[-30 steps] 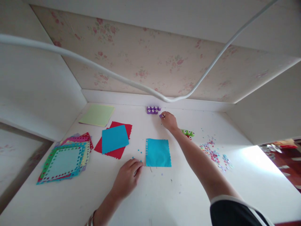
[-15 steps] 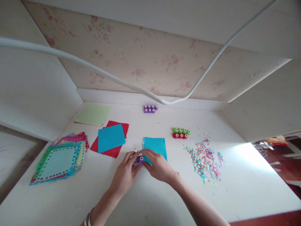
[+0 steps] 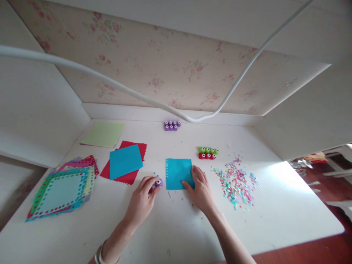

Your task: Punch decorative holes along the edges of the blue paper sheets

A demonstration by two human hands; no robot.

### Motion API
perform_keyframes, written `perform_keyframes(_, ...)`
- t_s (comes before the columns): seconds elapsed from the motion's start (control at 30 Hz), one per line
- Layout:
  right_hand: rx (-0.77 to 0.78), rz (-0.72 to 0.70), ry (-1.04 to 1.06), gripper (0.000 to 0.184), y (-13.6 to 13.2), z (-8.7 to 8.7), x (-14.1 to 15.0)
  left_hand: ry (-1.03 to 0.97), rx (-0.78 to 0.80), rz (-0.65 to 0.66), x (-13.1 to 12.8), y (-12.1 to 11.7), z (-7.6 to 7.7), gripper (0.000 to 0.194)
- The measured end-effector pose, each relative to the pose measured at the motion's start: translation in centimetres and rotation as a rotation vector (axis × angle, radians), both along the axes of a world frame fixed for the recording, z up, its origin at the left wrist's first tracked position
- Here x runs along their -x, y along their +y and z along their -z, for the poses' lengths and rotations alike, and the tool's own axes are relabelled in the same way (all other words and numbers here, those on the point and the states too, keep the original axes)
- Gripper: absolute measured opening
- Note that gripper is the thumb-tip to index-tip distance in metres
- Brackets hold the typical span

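Note:
My left hand is closed around a small purple craft punch with a white, dark-centred button, just left of a blue sheet of paper. This sheet lies flat, with a row of small punched holes along its left edge. My right hand grips its lower right corner, thumb on top and fingers at the right edge; the fingertips are partly hidden. Several purple punches stand together at the back. Green punches and red punches form two rows right of the sheet.
Colourful paper bits are scattered at the right. On the left lie a stack of hole-edged sheets, a blue sheet over red paper, and pale green paper. A white cable hangs across the view.
My right hand brought a purple punch from the back to my left hand, which now holds it. The right hand then moved onto the blue sheet's lower right corner.

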State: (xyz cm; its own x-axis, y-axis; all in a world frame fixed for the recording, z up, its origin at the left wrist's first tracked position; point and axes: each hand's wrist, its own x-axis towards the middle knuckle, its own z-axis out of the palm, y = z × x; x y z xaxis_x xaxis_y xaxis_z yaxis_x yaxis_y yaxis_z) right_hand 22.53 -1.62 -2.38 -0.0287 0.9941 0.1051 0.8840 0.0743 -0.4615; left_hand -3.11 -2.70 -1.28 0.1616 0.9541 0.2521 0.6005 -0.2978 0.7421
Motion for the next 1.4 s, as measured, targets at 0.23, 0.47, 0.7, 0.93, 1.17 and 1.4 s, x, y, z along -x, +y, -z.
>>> perform_keyframes(0.23, 0.020, 0.172, 0.374, 0.050, -0.3, -1.7, 0.3, -0.023, -0.026, -0.018, 0.1, 0.1, 0.0, 0.022)
perform_keyframes(0.47, 0.180, 0.307, 0.971, 0.078, -0.7, -2.6, 1.3, -0.063, 0.010, 0.023, 0.1, 0.1, 0.0, 0.023)
perform_keyframes(0.7, 0.111, 0.271, 0.921, 0.047, -1.2, -1.3, 2.8, -0.083, 0.033, 0.036, 0.1, 0.0, -0.1, 0.022)
perform_keyframes(0.93, 0.035, 0.216, 0.779, 0.041, -1.2, -1.2, 3.2, -0.077, 0.017, 0.019, 0.0, 0.0, -0.3, 0.021)
perform_keyframes(1.17, 0.041, 0.231, 0.748, 0.043, -1.3, -1.2, 2.9, -0.052, 0.022, 0.001, 0.0, 0.1, -0.3, 0.022)
perform_keyframes(1.4, 0.056, 0.254, 0.769, 0.044, -1.4, -1.5, 3.1, -0.054, 0.029, 0.011, 0.0, 0.1, -0.2, 0.023)
